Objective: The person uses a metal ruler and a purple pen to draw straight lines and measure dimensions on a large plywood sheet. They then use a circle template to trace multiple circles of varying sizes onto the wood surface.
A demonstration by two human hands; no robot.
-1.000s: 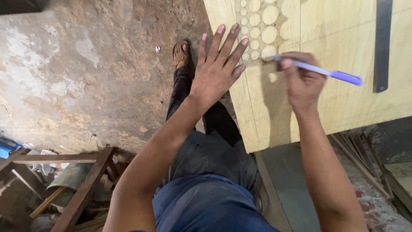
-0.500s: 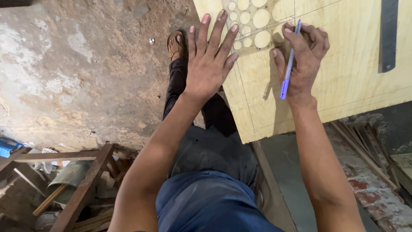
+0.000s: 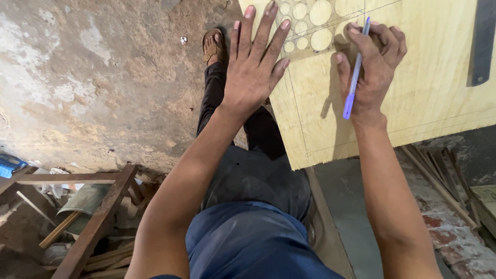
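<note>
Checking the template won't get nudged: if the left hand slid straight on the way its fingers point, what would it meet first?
Probably nothing new: the left hand already rests its fingertips on the circle template lying on the plywood sheet.

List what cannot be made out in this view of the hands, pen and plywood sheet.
- Pen tip: hidden behind the right hand.
- Circle template: cut off by the top edge and partly under the left hand.
- Metal ruler: cut off by the frame edges.
- Plywood sheet: runs out of frame.
</note>
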